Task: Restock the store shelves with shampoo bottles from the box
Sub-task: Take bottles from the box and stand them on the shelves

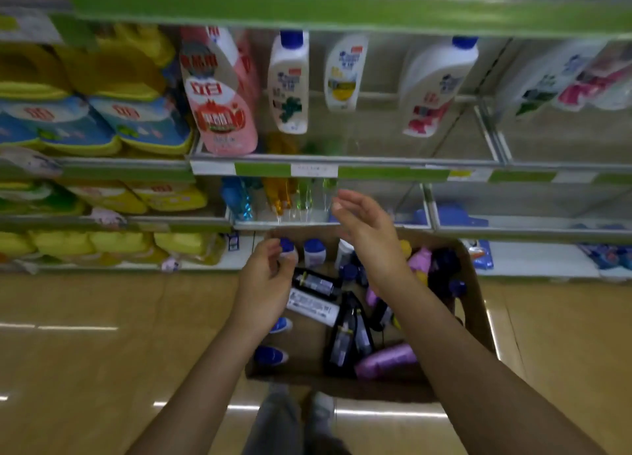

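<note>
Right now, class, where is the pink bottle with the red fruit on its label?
In the head view, the pink bottle stands left of centre on the middle shelf, between yellow-and-blue bags and a white bottle.

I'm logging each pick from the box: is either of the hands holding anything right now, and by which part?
The left hand grips a white bottle with a blue cap just below its cap. The right hand is open and holds nothing.

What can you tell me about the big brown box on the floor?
The box is brown cardboard, open on top, sitting on the wooden floor below the shelves. Inside, bottles lie jumbled: black ones, purple ones, and white ones with blue caps. Both hands hover above it.
</note>
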Action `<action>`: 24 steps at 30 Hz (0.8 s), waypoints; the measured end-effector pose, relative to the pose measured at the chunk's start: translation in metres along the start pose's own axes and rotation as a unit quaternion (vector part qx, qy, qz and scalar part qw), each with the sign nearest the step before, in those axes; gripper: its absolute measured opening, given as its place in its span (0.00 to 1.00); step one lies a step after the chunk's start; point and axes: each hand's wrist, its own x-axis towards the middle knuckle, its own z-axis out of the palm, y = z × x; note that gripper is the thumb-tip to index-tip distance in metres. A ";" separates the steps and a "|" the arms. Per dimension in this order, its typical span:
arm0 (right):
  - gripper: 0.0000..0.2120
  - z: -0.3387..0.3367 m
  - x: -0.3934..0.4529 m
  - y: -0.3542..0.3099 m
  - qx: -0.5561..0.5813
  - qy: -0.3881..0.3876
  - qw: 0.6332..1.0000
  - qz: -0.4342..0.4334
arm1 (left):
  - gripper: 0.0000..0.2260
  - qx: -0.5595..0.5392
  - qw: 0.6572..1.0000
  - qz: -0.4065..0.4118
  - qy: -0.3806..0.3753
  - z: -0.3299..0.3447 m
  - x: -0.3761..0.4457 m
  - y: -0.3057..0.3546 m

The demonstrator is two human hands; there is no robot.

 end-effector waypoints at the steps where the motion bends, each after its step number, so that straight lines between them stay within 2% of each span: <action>1: 0.13 -0.002 -0.001 0.013 -0.001 0.000 1.000 0.013 | 0.09 0.005 1.000 -0.014 -0.001 0.002 -0.003 -0.012; 6: 0.10 0.000 0.000 0.076 0.004 0.006 0.995 0.101 | 0.13 0.026 0.995 -0.095 -0.003 0.006 -0.007 -0.062; 10: 0.09 0.010 0.004 0.121 -0.014 0.001 0.988 0.153 | 0.13 0.035 0.989 -0.144 0.019 0.003 -0.001 -0.092; 18: 0.15 0.036 0.018 0.197 -0.067 0.000 0.969 0.236 | 0.09 0.069 0.979 -0.182 0.066 -0.018 0.012 -0.147; 24: 0.24 0.053 0.022 0.241 -0.167 -0.068 0.955 0.234 | 0.10 0.072 0.974 -0.211 0.049 -0.021 0.024 -0.174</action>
